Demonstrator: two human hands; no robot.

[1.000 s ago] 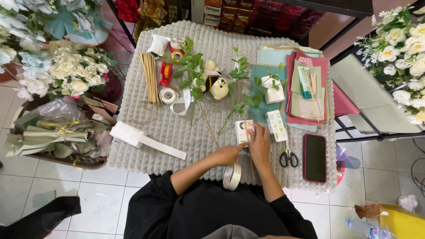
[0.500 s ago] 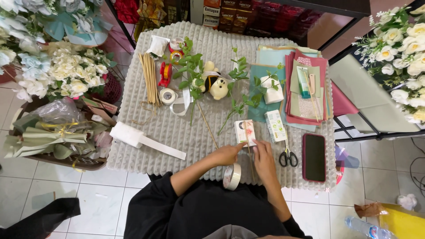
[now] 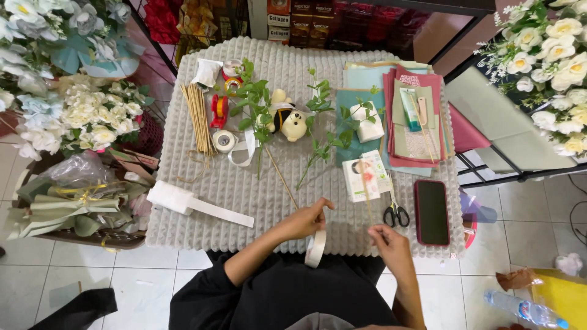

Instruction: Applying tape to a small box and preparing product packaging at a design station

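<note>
Left hand point(image 3: 304, 220) held a roll of white tape point(image 3: 315, 247) at the table's near edge, about 6 o'clock; the roll hung on edge below the fingers, its hole axis running roughly 9-to-3. Right hand point(image 3: 388, 241) sat just to the roll's 3 o'clock, fingertips pinched together on a thin wooden stick point(image 3: 365, 195); whether a tape end lay under them could not be made out. The stick's long axis ran 12-to-6, far tip over the small white box point(image 3: 362, 178), near end in the pinch.

Judged risks: a freed tape end could fold and stick to itself or catch the knobbly grey table cover point(image 3: 202, 226). The stick could twist in so light a pinch. The scissors point(image 3: 395, 212) lay close at the right hand's 12 o'clock, the phone point(image 3: 433, 212) at 1 o'clock, both easily knocked.
</note>
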